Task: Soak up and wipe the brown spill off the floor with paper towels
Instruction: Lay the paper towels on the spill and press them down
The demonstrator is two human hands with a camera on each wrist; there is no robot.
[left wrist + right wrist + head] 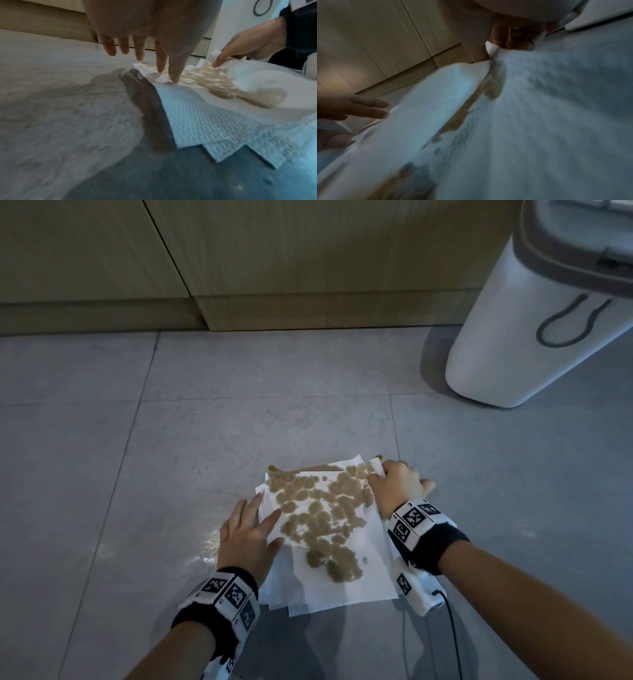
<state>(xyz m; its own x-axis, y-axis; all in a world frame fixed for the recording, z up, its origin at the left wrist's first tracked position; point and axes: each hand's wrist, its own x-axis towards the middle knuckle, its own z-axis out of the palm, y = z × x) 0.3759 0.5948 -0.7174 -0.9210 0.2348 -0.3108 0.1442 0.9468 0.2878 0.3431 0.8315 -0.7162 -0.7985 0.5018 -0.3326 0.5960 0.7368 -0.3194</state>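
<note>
Paper towels [359,580], several sheets stacked, lie flat on the grey floor [171,440] directly under and between both sets of fingers. Brown soak-through covers the stack's middle and far part; the near part is white.

Left hand [245,537]: fingers straight and spread, holding nothing. Thumb and index tips press the stack's left edge; the other 3 fingers reach past it over bare tile.

Right hand [397,486]: fingers curled at the stack's far right corner. The right wrist view shows paper bunched and lifted between thumb and fingers, so it reads as a pinch on that corner.

Brown spill [274,468] shows as a thin rim of liquid just beyond the stack's far edge, ahead of the left fingertips and left of the right fingertips. A faint wet sheen sits on the tile just left of the left hand.

Key relation: the stack's long axis runs away from the body, fingers on both flanks. The right hand, already at the far corner, is nearer the exposed rim. Judgement: the next move is gathering the stack, folding the far corner inward over the wet middle.

White bin [513,337] stands well beyond the right fingers; wooden cabinets [274,268] lie past both hands.
</note>
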